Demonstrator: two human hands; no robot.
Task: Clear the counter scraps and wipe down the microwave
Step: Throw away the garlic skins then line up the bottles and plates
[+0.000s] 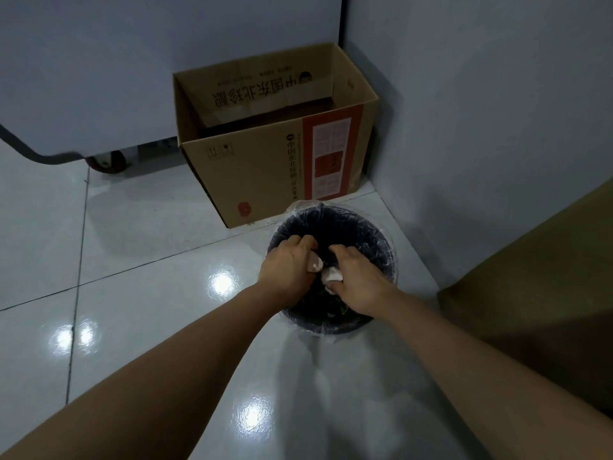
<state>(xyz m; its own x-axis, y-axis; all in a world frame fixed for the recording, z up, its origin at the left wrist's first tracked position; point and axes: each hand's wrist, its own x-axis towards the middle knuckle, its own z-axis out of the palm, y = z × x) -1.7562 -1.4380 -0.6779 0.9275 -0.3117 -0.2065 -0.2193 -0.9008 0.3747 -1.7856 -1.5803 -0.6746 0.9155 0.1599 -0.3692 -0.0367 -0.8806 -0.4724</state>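
A round dark bin (351,220) lined with a clear bag stands on the tiled floor. Both hands are over its opening. My left hand (288,263) is curled round a small white scrap (315,263) that shows by its thumb. My right hand (356,277) grips another crumpled white scrap (331,277) between fingers and thumb. The two scraps nearly touch. Some greenish bits lie in the bin's bottom, mostly hidden by my hands. No microwave or counter is in view.
An open, empty cardboard box (265,167) stands just behind the bin in the corner. A white wheeled unit (109,161) is at the back left. A wall runs along the right, with a brown surface (537,293) at the right edge. Glossy floor tiles spread to the left.
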